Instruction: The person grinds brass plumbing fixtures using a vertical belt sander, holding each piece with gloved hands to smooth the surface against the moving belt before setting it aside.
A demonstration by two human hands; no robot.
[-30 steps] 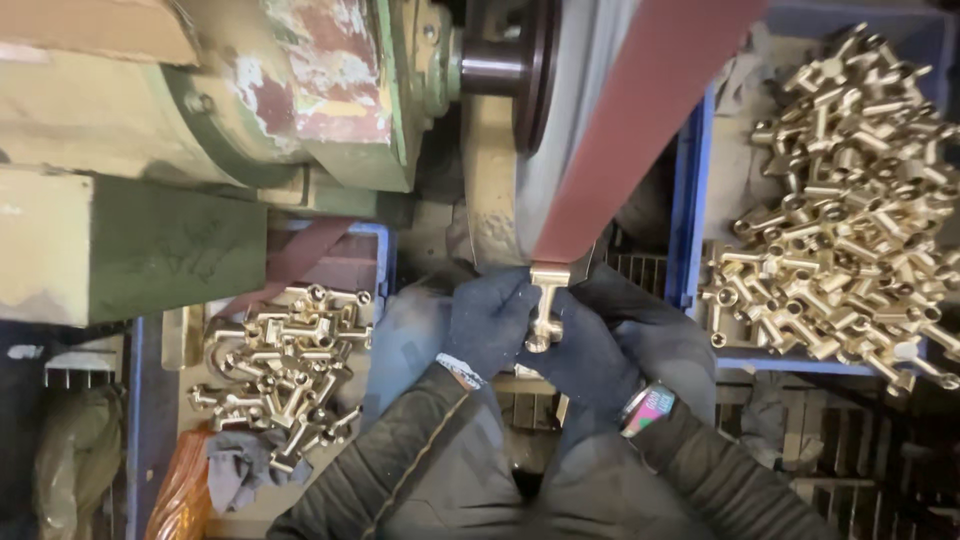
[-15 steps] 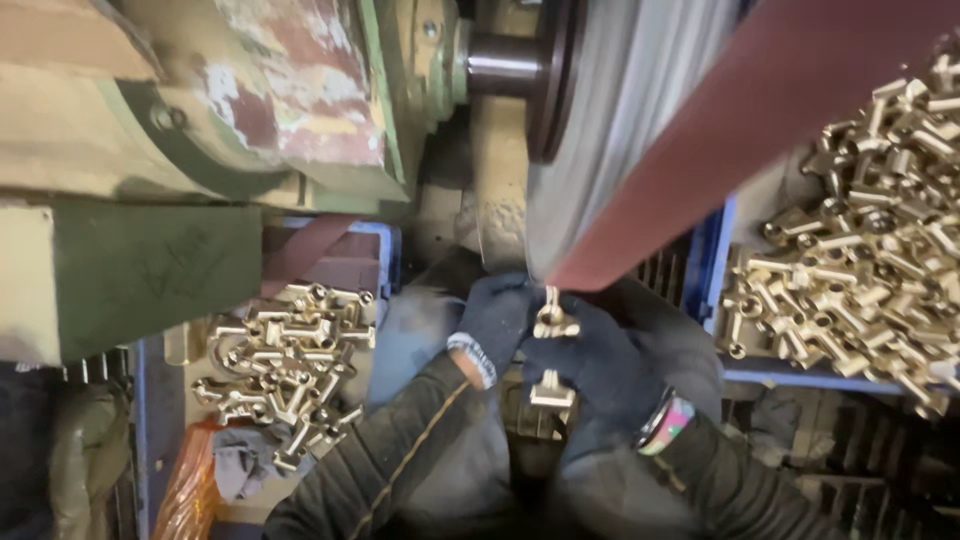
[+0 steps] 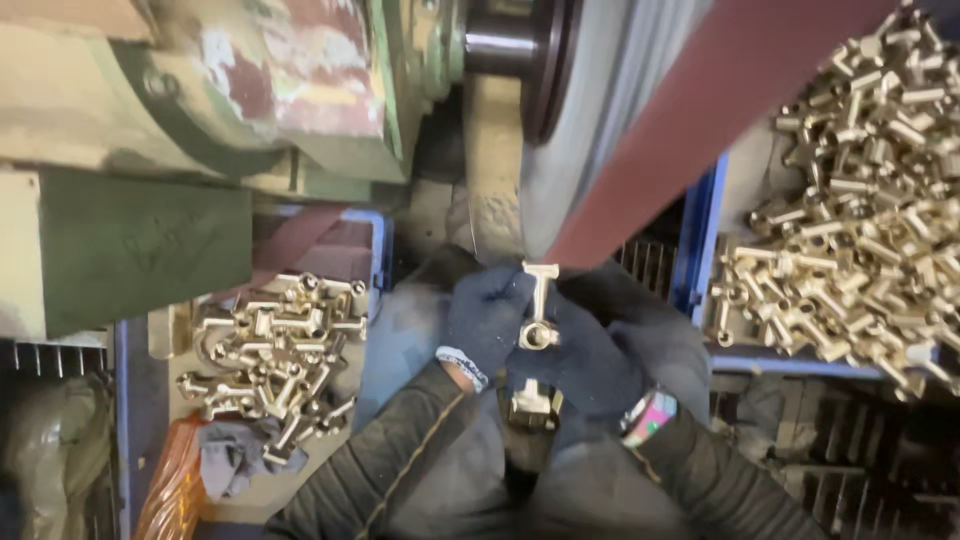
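Both hands wear dark blue gloves and hold one brass fitting (image 3: pixel 537 305) between them. My left hand (image 3: pixel 483 320) grips its left side and my right hand (image 3: pixel 590 350) its right side. The fitting's top end touches the red-brown sanding belt (image 3: pixel 690 120) where it wraps the grey contact wheel (image 3: pixel 580 110). A second brass piece (image 3: pixel 533 405) shows just below the hands. My right wrist carries a colourful watch (image 3: pixel 648 415).
A blue crate (image 3: pixel 705 230) at the right is heaped with several brass fittings (image 3: pixel 860 200). A smaller pile of fittings (image 3: pixel 275 355) lies in a blue tray at the left, beside a grey rag (image 3: pixel 230 455). The green, worn machine housing (image 3: pixel 140 240) fills the upper left.
The fitting has been turned and raised slightly against the belt. The camera has moved closer and shifted, so the right crate sits nearer the frame edge.
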